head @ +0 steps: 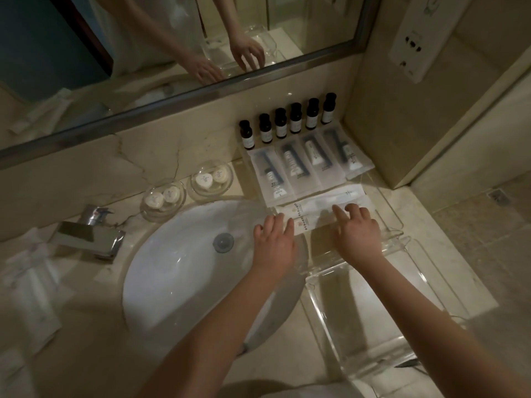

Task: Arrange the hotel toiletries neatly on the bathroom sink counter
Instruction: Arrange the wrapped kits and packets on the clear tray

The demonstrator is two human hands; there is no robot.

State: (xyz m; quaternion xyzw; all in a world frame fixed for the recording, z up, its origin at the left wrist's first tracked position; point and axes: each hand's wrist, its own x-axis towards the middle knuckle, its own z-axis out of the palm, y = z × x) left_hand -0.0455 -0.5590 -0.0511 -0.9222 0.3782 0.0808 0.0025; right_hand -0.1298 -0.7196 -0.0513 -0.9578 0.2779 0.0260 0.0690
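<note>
— Where are the two hands?
— The left hand (274, 239) is over the far edge of the white sink (172, 277). The right hand (359, 237) is just beside it, over the clear tray (393, 237).
— What are the fingers (339, 214) doing?
— On both hands they are almost straight and spread a bit. They rest flat on two long white packets (310, 209). They do not curl round anything.
— Where are those packets?
— They lie side by side, crosswise, at the near end of the tray, to the right of the sink.
— What is behind them?
— Four flat packets (298, 170) in a row, touching each other. Behind those, six little bottles (288, 122) with black caps stand in a line by the wall.
— And to the left?
— Two glass dishes (228, 179) sit on the counter (86, 326) behind the sink. Each holds two round white soaps (203, 180). The silver tap (86, 234) is further left.
</note>
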